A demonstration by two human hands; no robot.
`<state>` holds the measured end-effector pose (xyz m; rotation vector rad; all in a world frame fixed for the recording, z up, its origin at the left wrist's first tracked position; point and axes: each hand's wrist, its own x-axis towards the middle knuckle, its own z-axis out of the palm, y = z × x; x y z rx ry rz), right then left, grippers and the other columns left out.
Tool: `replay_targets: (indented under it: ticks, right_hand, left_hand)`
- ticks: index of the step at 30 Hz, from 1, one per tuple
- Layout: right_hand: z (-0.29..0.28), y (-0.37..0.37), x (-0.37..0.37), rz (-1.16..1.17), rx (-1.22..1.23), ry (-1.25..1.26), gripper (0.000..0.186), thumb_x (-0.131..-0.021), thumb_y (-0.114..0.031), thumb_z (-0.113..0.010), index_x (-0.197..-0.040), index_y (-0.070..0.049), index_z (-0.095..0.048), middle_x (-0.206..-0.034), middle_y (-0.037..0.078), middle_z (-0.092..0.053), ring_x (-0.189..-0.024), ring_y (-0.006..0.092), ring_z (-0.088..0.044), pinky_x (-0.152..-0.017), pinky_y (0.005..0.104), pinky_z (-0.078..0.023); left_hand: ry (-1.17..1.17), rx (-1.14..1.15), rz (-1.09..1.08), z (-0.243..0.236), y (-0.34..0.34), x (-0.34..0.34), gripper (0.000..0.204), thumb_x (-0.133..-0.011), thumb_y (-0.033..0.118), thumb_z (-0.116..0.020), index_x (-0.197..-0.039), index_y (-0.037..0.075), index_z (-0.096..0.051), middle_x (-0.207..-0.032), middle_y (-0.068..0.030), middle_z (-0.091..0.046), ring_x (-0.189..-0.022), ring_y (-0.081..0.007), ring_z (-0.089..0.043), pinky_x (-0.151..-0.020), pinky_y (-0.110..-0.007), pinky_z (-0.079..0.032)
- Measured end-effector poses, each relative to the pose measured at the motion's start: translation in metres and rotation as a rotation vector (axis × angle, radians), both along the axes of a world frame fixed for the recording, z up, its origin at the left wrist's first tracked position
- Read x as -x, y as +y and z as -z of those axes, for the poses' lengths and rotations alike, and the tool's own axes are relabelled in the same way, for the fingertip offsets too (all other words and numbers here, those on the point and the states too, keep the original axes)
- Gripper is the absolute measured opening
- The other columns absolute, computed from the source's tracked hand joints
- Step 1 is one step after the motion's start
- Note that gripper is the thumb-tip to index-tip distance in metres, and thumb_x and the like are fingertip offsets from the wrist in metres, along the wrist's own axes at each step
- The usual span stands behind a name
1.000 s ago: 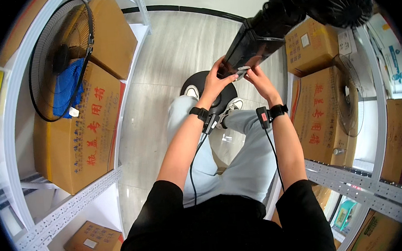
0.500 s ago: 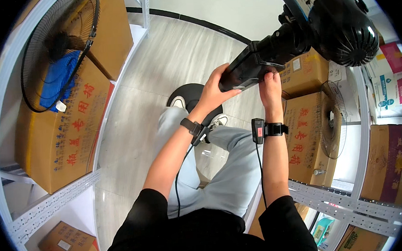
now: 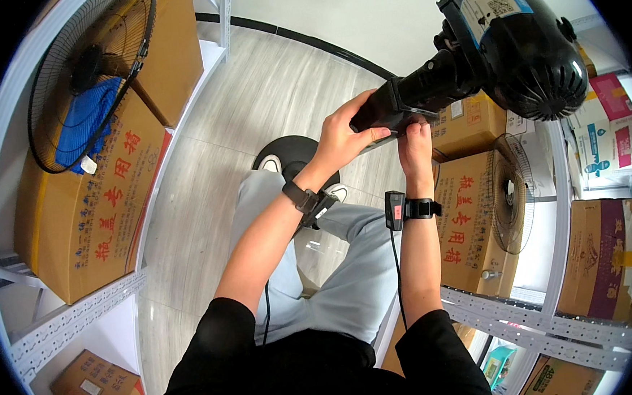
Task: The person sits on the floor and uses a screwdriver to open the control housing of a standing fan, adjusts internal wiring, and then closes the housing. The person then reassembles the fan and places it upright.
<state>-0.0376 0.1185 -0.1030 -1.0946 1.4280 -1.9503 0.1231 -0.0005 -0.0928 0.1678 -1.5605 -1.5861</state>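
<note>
A black pedestal fan without its grille or blades stands before me, its rounded motor housing at the upper right. Below the motor a neck leads down to a boxy control housing. My left hand is closed around the left side of that box, thumb along its near edge. My right hand has its fingers bent against the box's near right side; its fingertips are partly hidden. The fan's round black base lies on the floor by my shoes.
A wire fan grille with blue cloth leans on cartons on the left shelf. Another grille rests against a carton on the right shelf. Perforated metal shelf rails flank me. Cables hang from both wrist devices.
The view has shifted slightly, so the shelves appear a little further left. My right fingers have shifted slightly along the box; my left hand keeps its grip on it.
</note>
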Motion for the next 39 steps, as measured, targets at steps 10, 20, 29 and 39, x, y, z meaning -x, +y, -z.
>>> replay_targets:
  ticks: [10,20,29,39]
  right_hand:
    - [0.013,-0.007,0.006,0.003,0.061,0.056,0.063,-0.095,-0.047,-0.065,-0.133,0.001,-0.050,-0.125,0.008,-0.059,-0.114,0.0190,-0.053,-0.100,0.0349,-0.041]
    - [0.009,-0.008,0.006,-0.042,0.132,-0.012,0.078,-0.086,-0.053,-0.072,-0.140,-0.004,-0.045,-0.137,0.007,-0.055,-0.127,0.0237,-0.050,-0.110,0.0409,-0.039]
    - [0.091,0.012,0.037,-0.006,-0.721,0.523,0.053,-0.103,-0.037,-0.057,-0.143,-0.006,-0.043,-0.140,0.004,-0.049,-0.127,0.0186,-0.047,-0.112,0.0371,-0.036]
    - [0.153,0.015,0.008,-0.055,-0.381,-0.048,0.067,-0.093,-0.054,-0.062,-0.134,-0.002,-0.049,-0.133,0.010,-0.058,-0.121,0.0237,-0.057,-0.105,0.0420,-0.047]
  left_hand:
    - [-0.030,0.092,0.008,0.044,-0.014,0.001,0.094,-0.071,0.026,-0.088,-0.148,0.001,-0.041,-0.142,-0.0187,-0.054,-0.131,-0.0265,-0.052,-0.110,-0.036,-0.040]
    - [-0.313,-0.013,0.182,0.121,-0.026,-0.007,0.085,-0.065,0.017,-0.088,-0.141,0.007,-0.051,-0.128,-0.0152,-0.064,-0.117,-0.0278,-0.062,-0.101,-0.035,-0.047]
    - [-0.346,0.090,0.052,0.123,-0.028,-0.009,0.073,-0.066,0.027,-0.087,-0.132,0.014,-0.059,-0.114,-0.0113,-0.072,-0.105,-0.0304,-0.069,-0.090,-0.039,-0.054]
    - [-0.389,0.129,0.047,0.125,-0.029,-0.010,0.077,-0.066,0.025,-0.088,-0.136,0.013,-0.057,-0.114,-0.0128,-0.071,-0.104,-0.0289,-0.070,-0.091,-0.038,-0.054]
